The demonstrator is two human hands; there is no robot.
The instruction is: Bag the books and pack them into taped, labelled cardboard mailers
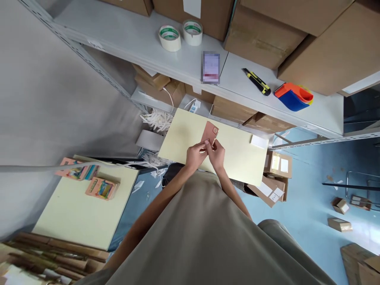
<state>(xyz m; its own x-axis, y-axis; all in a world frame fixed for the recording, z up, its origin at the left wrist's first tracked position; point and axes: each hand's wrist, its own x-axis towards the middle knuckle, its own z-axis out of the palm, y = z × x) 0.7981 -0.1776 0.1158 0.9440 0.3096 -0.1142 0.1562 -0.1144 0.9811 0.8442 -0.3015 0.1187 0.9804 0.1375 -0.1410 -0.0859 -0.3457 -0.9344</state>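
Observation:
A flat pink piece (pixel 209 132) with a dark red square outline near its upper right corner is held over the pale yellow table (pixel 184 130). I cannot tell whether it is card, paper or a thin case. My left hand (pixel 196 155) pinches its lower edge from the left. Close against it, my right hand (pixel 216 154) has thumb and fingers closed at the lower right corner. A small pale strip shows by the right fingertips. The two hands almost touch, and their fingers partly cover the lower end of the piece.
On the grey shelf (pixel 133 43) ahead are two tape rolls (pixel 169 38), a blurred-out phone-like item (pixel 211 68), a yellow-black box cutter (pixel 257 82) and an orange-blue tape dispenser (pixel 293 96). A white stack (pixel 259 141) lies at the table's right. Pink booklets (pixel 102 188) rest on a left side table.

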